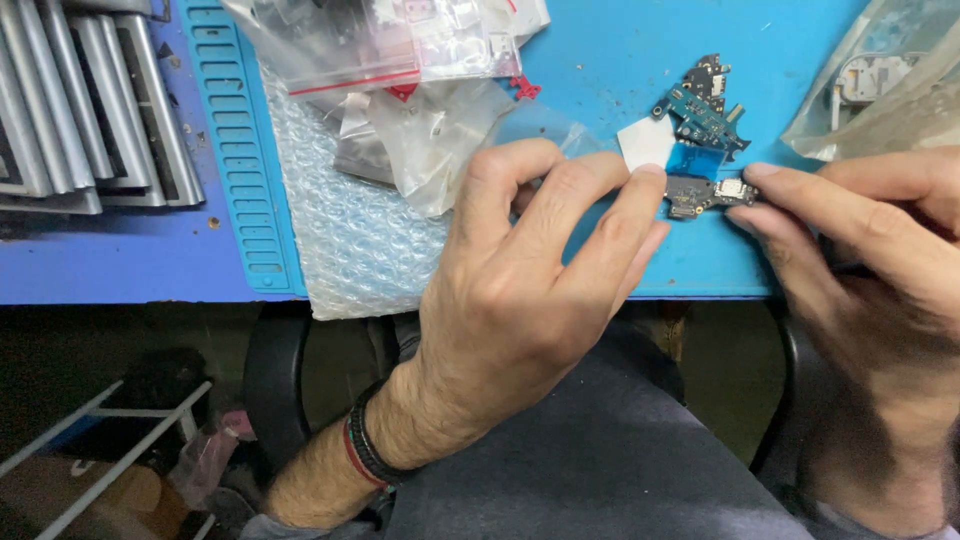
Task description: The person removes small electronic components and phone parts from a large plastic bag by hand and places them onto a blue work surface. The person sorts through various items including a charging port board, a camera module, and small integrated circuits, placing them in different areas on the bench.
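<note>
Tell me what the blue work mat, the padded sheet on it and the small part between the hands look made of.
Blue mat: likely silicone or rubber, matte, moulded ribbed edge. Padded sheet: clear plastic bubble wrap, glossy bubbles. Small part: dark circuit board with metal contacts.

mat (pixel 700 30): matt blue rubber | bubble wrap (pixel 345 240): clear plastic | bags (pixel 360 40): glossy plastic | frames (pixel 90 100): brushed metal

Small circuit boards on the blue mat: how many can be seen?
3. One dark board is held between the left hand and right hand; a teal board lies just above; a dark one above that. Bags may hide more.
</note>
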